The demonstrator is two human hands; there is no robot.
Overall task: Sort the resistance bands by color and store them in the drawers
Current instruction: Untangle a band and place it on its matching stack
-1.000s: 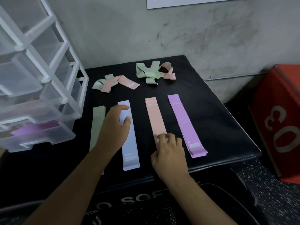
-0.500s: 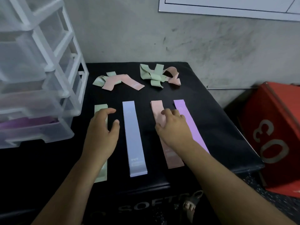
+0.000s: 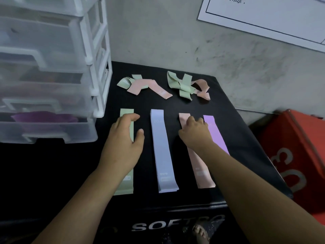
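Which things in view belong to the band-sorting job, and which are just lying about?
Job: flat green band, blue band, pink band, purple band, left green-and-pink heap, right green-and-pink heap, clear drawer unit, stored purple band in its bottom drawer.
Lying about: red box, white wall sheet.

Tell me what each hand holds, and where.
Left hand lies open over the green band, gripping nothing. Right hand has curled fingers on the far end of the pink band; a pinch cannot be told.
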